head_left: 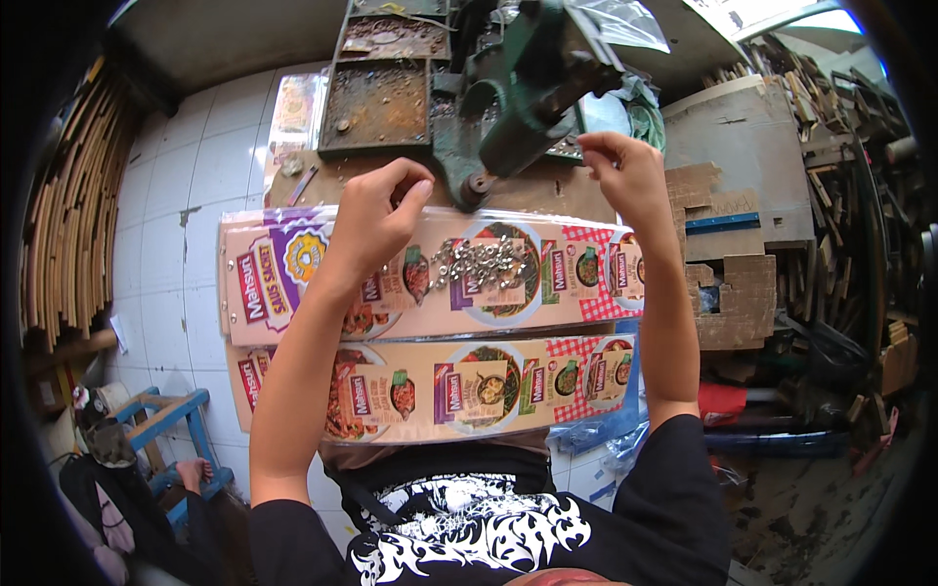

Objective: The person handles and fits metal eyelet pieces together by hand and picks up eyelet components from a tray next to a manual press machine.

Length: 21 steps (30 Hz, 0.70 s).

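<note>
My left hand (386,207) is closed in a pinch beside the base of a green cast-metal press (523,132). Whatever its fingertips may hold is too small to make out. On the other side of the press my right hand (630,181) is raised, thumb and fingers drawn together, their contents hidden too. Between my forearms lies a heap of small shiny metal rings, like eyelets (484,264), on the upper printed sheet (430,313). This long sheet shows food pictures and has a clear glossy edge. A similar lower sheet (518,430) lies closer to my body.
A dirty compartment tray (376,151) with loose small parts stands behind my left hand. Cut cardboard (733,293) and scrap wood are piled at right. Stacked flat boards (73,215) lean at left, near a blue-framed stool (181,410) and another person's hand (193,474).
</note>
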### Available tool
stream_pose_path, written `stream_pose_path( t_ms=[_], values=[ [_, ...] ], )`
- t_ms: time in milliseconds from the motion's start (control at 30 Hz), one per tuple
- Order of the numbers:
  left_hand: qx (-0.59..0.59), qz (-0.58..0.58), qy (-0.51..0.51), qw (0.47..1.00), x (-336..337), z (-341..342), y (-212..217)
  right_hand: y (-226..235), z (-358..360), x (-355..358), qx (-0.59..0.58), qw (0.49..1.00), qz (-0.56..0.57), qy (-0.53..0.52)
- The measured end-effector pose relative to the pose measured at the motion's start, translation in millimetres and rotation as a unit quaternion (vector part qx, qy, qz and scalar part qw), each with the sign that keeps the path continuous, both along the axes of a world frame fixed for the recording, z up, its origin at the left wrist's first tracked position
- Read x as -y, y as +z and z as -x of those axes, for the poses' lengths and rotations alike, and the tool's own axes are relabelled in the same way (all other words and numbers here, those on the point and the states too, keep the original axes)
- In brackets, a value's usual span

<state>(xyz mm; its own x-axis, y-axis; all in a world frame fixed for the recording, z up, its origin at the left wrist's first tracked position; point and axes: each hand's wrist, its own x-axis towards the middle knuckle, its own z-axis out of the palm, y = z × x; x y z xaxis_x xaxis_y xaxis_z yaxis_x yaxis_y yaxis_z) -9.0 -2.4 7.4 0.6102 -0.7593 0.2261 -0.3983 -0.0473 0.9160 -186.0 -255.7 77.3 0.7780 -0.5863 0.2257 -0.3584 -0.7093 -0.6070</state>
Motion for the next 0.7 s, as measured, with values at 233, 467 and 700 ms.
stream_pose_path(
  t_ms=[233,467,700],
  values=[
    [-0.033,-0.006,0.01,0.999,1,2,1,-17,-39,76,-0.029,0.984,0.161,0.068],
    [-0.036,-0.039,0.006,0.999,-1,0,3,-20,-63,74,-0.153,0.957,0.22,0.115],
    [-0.032,-0.013,0.014,0.999,2,2,1,-23,-67,76,-0.17,0.939,0.244,0.174]
  ],
)
